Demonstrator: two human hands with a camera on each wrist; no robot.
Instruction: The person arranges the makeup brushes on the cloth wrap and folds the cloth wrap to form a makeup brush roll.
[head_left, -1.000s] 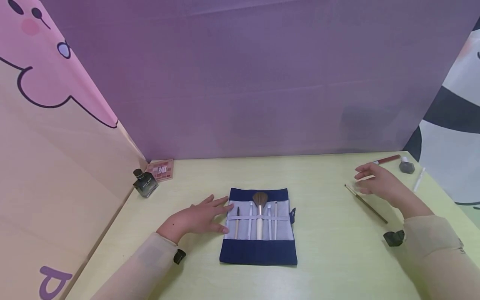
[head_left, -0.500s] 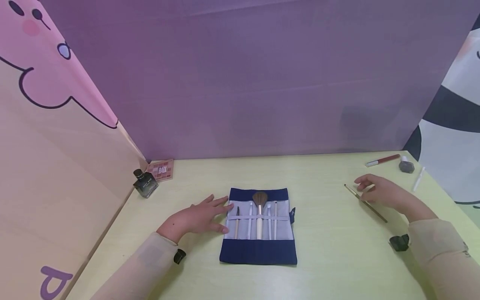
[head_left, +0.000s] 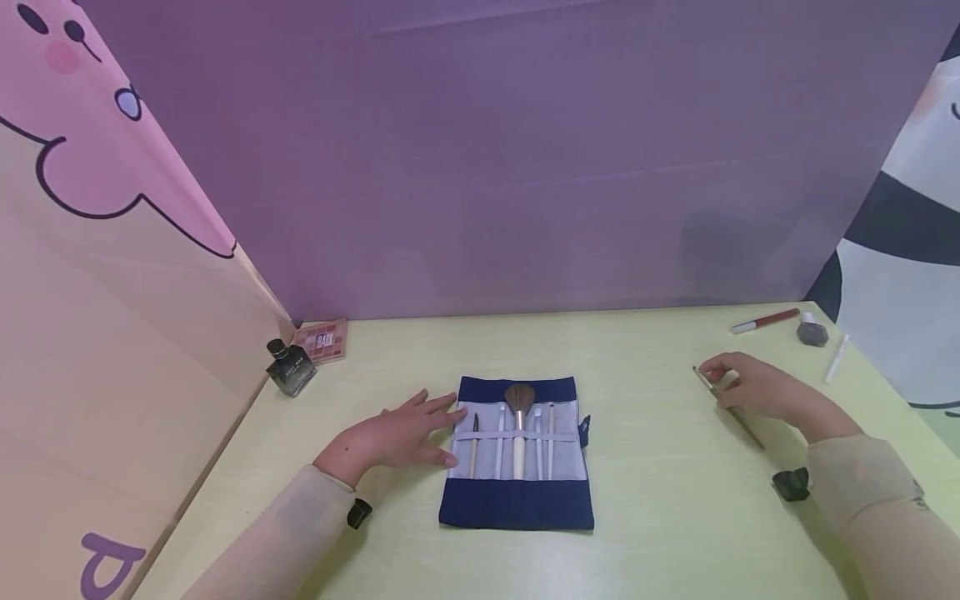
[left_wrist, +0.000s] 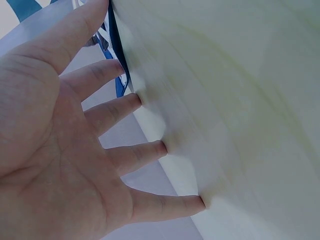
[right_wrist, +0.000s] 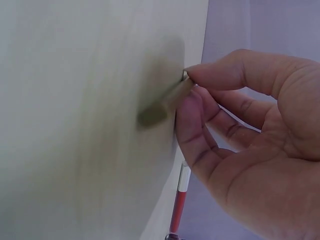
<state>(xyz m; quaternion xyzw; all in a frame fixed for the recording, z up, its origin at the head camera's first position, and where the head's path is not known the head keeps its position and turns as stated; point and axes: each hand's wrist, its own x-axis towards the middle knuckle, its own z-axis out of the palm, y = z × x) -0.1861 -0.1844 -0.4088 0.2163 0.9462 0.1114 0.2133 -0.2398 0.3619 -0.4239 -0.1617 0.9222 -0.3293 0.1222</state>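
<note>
Behind table (head_left: 660, 517): palette (head_left: 322, 341) printed "BACK", blurred.

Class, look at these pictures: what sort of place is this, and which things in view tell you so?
Probably a makeup or dressing table set up inside a partitioned booth. An open brush roll holds several makeup brushes, an eyeshadow palette and a small dark bottle sit by the corner, and cartoon-printed panels wall in the pale table.

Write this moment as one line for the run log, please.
left hand: flat beside navy fabric brush roll | right hand: pinches thin brown brush | yellow-green table
</note>
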